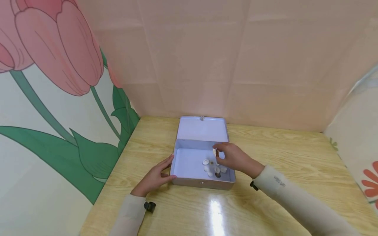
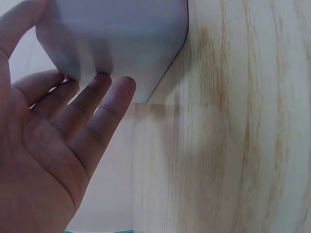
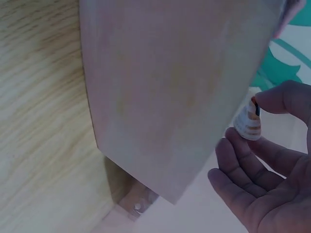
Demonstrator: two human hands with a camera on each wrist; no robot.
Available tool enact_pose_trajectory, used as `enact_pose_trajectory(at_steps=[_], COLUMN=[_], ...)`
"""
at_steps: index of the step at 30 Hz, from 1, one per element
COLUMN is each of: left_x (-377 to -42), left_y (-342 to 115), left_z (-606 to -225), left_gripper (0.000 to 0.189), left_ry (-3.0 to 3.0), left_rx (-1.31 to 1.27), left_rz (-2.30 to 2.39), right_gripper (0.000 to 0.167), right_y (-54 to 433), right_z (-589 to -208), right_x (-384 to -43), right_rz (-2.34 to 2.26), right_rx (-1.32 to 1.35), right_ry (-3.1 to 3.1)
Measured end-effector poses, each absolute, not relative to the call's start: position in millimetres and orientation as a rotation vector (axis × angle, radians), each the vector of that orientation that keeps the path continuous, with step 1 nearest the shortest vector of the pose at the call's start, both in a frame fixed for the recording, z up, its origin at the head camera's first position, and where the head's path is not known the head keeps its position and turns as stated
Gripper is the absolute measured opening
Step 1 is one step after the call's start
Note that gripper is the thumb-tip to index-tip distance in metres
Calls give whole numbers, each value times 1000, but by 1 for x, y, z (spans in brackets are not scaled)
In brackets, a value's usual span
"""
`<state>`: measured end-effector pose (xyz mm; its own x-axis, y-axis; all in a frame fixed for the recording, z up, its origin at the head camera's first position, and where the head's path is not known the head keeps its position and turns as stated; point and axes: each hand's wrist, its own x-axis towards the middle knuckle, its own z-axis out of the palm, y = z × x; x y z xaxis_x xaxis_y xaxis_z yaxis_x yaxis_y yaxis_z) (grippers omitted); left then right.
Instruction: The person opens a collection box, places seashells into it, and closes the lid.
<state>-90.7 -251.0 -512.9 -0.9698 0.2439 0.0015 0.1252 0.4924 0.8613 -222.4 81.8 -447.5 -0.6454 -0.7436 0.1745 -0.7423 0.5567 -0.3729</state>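
Note:
A pale metal box (image 1: 189,183) stands on the table with its hinged lid (image 1: 202,129) folded back. Between thumb and fingers my right hand (image 1: 236,158) pinches a seashell (image 3: 249,124), white with brown stripes, over the right part of the box. Several small white shells (image 1: 205,162) and a dark one (image 1: 218,175) lie below that hand on the box floor. On the box's left side rests my left hand (image 1: 155,176), its fingers (image 2: 104,114) extended against the outer wall and its thumb at the front left corner.
The wood-grain table (image 1: 280,147) runs up to a plain pinkish covering (image 1: 192,59) at the back. A wall with painted tulips (image 1: 59,42) borders the left side. Small metal latch parts sit on the lid's far edge and on the box front.

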Motion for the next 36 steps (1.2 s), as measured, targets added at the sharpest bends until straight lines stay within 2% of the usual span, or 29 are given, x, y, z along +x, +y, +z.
enact_pose_trajectory(at_steps=[7,25,36], left_x=[-91,-90,-89], left_y=[-251,-250,-251], left_z=[-513,-512,-513], left_gripper=[85,86,82], left_ry=[2604,2608,2601], left_rx=[329,342,338], left_rz=[1506,1493,1507], right_gripper=[32,41,31], right_y=[80,86,96], right_z=[-458,-465,-458], right_x=[-222,-215,-221], right_rz=[-587,-499,-645], right_rx=[-1306,-1183,-1316], right_ry=[2737,2786,2882])
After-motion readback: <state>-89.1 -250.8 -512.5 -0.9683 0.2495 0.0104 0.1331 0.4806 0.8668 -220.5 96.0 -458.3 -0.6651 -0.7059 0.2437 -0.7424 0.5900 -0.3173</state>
